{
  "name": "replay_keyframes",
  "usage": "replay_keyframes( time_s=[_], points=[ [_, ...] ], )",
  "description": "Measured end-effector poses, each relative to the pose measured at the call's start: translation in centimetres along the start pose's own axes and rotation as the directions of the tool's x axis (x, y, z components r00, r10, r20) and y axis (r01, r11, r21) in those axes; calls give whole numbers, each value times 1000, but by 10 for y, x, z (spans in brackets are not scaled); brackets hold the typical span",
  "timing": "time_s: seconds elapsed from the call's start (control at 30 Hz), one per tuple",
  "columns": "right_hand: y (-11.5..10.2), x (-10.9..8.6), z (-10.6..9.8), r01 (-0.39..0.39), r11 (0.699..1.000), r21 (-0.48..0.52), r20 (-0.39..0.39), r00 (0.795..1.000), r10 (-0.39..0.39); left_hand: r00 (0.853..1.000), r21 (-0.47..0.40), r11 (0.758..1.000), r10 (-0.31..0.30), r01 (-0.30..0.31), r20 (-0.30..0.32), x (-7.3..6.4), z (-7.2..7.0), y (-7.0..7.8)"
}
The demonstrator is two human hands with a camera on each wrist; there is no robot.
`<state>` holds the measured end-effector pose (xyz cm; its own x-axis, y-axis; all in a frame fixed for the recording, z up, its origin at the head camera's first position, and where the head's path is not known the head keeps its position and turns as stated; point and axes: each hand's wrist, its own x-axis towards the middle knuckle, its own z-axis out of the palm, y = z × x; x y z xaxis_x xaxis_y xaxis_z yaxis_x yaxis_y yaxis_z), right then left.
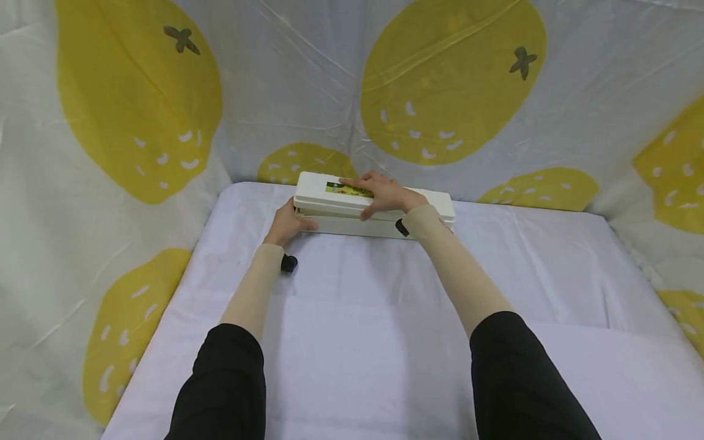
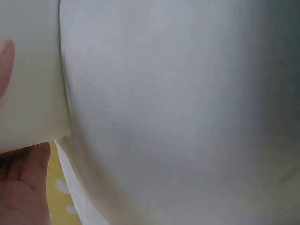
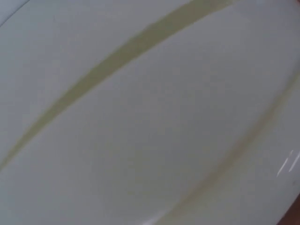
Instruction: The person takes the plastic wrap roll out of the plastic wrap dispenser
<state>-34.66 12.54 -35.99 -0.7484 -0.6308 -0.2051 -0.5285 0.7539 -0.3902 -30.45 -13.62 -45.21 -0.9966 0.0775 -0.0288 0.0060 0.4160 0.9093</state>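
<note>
A long white plastic box [image 1: 352, 225] stands near the back of the table, its lid [image 1: 426, 199] bearing a green and yellow label [image 1: 348, 189]. A narrow gap shows between lid and base towards the left. My left hand [image 1: 286, 225] grips the left end, thumb on the front face and fingers round the end. In the left wrist view, the thumb [image 2: 5, 65] lies against the white wall. My right hand [image 1: 387, 194] rests across the lid with fingers extended over the top and thumb at the front edge. White plastic [image 3: 140, 122] with a tapering tan band fills the right wrist view.
A white cloth [image 1: 341, 354] covers the table. Behind and beside it hangs a white curtain [image 1: 291, 73] printed with large yellow fruit, close behind the box. Black wrist straps or mounts [image 1: 288, 264] sit at both wrists.
</note>
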Motion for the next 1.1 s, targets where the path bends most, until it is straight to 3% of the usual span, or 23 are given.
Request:
replay_keyframes(
  time_s=[0.27,0.4,0.77,1.1],
  points=[
    [3,1,0,4,997,-75,34,999,-1,1000,0,1000,1,-1,12,1,4,2],
    [-1,-1,-8,10,994,-106,-5,1000,-10,1000,13,1000,-15,15,9,0,4,5],
    [-2,-11,-15,44,996,-81,-30,998,-46,996,34,996,-78,77,31,1,-2,5],
    [8,-26,-17,30,994,-108,-46,998,-35,997,46,997,-60,57,49,3,-4,8]
  ],
)
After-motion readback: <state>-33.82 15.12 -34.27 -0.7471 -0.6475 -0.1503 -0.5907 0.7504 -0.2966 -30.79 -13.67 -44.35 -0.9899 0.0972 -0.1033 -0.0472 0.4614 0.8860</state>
